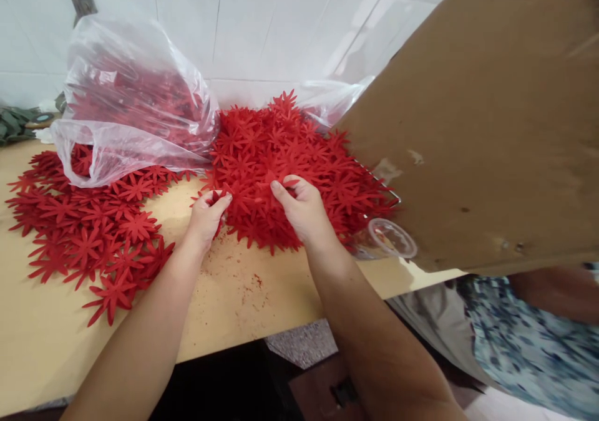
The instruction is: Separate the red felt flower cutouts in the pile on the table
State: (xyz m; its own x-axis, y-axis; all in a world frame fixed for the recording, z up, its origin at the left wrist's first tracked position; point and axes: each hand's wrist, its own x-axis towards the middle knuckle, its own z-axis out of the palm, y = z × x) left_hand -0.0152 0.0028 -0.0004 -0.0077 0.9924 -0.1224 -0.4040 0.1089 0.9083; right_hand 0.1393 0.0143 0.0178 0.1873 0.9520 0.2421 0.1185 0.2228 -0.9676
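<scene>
"looming along the right side is a broad brown board (491, 128), with a pale tiled wall (262, 28) behind a light yellow table (32, 321)."

"who else is near?"

"a person in blue-and-white patterned clothing (528, 346), at the lower right, below the board."

"and on the table?"

"a middle heap of red felt-like flower cutouts (281, 140), with a thin metal wire edge (381, 183) showing at its right. at the left, a clear plastic bag (140, 96) full of red pieces stands over a looser left heap (93, 234)."

"anything smaller?"

"a clear plastic cup (393, 237) lies tipped beside the middle heap, near the board."

"what are the hands doing?"

"the right hand (304, 212) is over the front of the middle heap, thumb and fingers pinched narrowly on a red cutout. the left hand (206, 218), at the heap's left edge, is curled closed around red pieces."

"the smallest thing?"

"reddish crumbs (257, 280) scattered on the tabletop."
</scene>
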